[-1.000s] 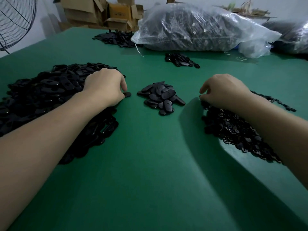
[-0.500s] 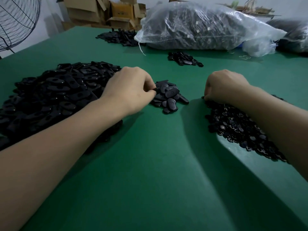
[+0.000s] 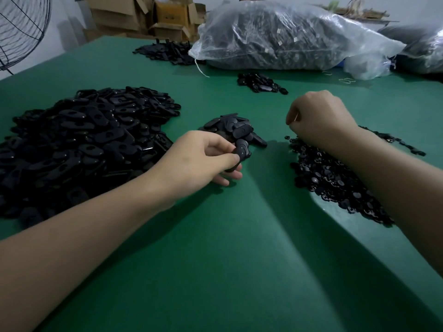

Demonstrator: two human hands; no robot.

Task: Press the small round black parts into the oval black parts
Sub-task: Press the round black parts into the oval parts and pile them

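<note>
The step in hand looked like pairing: the left hand [image 3: 208, 159] pinched one oval black part [image 3: 240, 155] between thumb and fingers, held just above the green table [image 3: 239, 259] at the near edge of a small central heap of ovals [image 3: 230, 128]. The right hand [image 3: 321, 118] sat knuckles-up with fingers curled down into the pile of small round parts [image 3: 335, 180]. Whether it had a round part in its grip could not be told, as the fingertips were hidden.

The next move would probably call for bringing a round part across to the oval's hole and squeezing it home.

A large heap of oval parts [image 3: 84, 140] lay to the left, and a clear bag of parts [image 3: 287, 37], cardboard boxes [image 3: 143, 15] and a fan [image 3: 21, 27] stood beyond. Nothing lay between the hands. The loose central heap crowded the held oval.
</note>
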